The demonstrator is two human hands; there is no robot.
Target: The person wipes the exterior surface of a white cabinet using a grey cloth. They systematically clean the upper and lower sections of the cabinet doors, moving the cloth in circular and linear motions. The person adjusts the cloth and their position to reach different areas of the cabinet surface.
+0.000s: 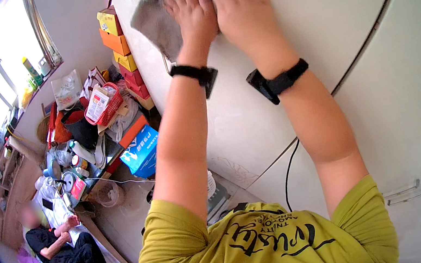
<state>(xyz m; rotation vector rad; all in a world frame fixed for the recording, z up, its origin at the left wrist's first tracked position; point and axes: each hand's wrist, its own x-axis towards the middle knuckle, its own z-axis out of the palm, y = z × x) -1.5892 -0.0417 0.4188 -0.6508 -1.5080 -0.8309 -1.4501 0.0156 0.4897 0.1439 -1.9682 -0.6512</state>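
Observation:
Both of my hands are raised against a glossy white wardrobe door (pixel 311 12), holding a grey cloth (pixel 156 24) on it. My left hand (pixel 194 18) presses the cloth with its palm down and fingers apart. Right beside it, my right hand (pixel 243 12) bears on the cloth's bunched part, its fingertips near the top edge of the picture. The two thumbs nearly meet. Each wrist wears a black strap with a small black device. Part of a metal door handle (pixel 166 63) shows below the cloth's lower corner.
Left of the wardrobe rises a stack of shoe boxes (pixel 126 58). A cluttered table holds a red plastic basket (pixel 109 106), bottles and bags; a blue box (pixel 143 152) sits at its edge. A person (pixel 64 253) lies on a bed. A black cable (pixel 290 172) hangs along the wardrobe.

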